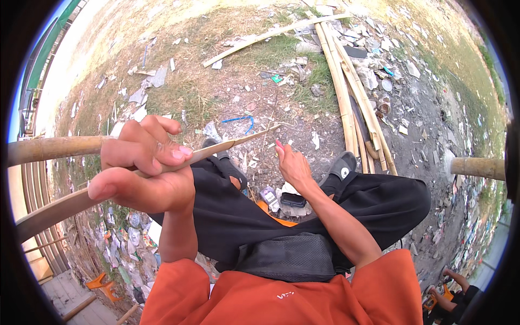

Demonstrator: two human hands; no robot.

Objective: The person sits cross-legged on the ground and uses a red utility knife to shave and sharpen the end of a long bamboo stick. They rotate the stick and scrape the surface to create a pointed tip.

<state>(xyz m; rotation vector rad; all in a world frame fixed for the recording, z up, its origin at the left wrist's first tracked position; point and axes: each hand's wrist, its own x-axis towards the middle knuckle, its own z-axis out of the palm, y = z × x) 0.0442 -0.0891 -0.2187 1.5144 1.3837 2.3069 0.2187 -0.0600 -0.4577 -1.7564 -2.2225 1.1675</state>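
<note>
Outdoors, on dry ground (227, 86) strewn with scraps of paper, plastic and stones, a person in an orange shirt (281, 298) and black trousers (303, 211) sits with a small black pouch (290, 257) in the lap. Nearest the camera, the left hand (143, 168) is raised and curled tight around a thin bamboo strip (227, 145), fingers folded over it and the thumb pointing out to the left. The strip's long axis runs from lower left to upper right: its wider, darker end trails past the hand toward the left edge, and its pale, tapering tip reaches up and right, ending just above the right hand (292, 165). That right hand hangs loose and empty between the knees, fingers half bent and slightly apart, close beneath the tip but not touching it, so the right hand is the one nearer the free end while the left carries the whole weight. Just below it, on the ground between the legs, lie a dark phone-like slab (293, 200) and a small packet (269, 196). Grey shoes (342, 165) rest beyond. Farther out, a bundle of long bamboo poles (352, 92) lies on the ground, running away up the frame, with a single pale slat (271, 35) lying crosswise at the top. A thick bamboo rail (54, 147) crosses at left.
</note>
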